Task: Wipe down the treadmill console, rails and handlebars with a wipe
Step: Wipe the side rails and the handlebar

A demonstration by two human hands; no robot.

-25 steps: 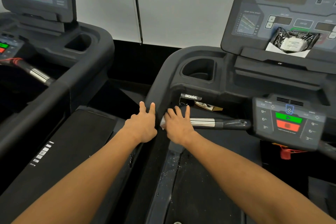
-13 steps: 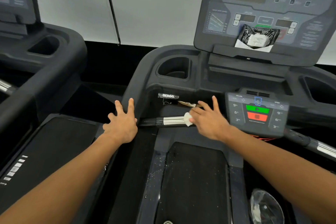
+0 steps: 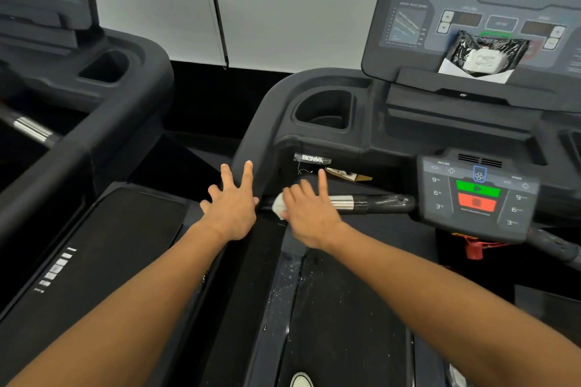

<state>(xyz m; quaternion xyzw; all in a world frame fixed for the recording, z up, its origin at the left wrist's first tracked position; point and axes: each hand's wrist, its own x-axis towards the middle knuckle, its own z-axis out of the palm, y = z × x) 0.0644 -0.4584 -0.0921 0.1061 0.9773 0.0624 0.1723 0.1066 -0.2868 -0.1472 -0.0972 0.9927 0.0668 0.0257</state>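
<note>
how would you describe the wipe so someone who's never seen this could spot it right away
Start at the right treadmill's small control pad with the green and red buttons, then follow the handlebar leftward from it. At the bar's left end, the right hand presses the wipe against it: a crumpled white scrap, the only pale soft thing among black plastic and chrome.
</note>
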